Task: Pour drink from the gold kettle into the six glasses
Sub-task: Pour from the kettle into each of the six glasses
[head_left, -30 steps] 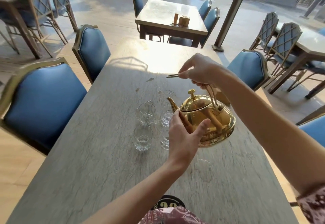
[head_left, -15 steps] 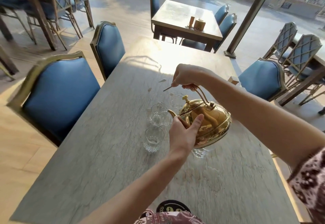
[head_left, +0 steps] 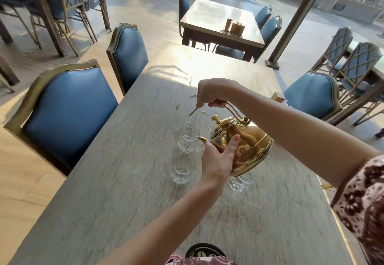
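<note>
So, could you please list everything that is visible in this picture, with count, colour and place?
kettle: one, gold, held tilted above the glasses, spout to the left
glasses: three clearly visible, clear, on the table under and left of the kettle; others hidden or too faint to count
table: one, grey stone look, in front of the person
blue chairs: two left of the table, one right
far table: one, brown, behind, small wooden holders on it, blue chairs around
lattice chairs: several, at far left and far right
post: one, dark, right of the far table
right hand: grips the kettle handle
left hand: steadies the kettle body
</note>
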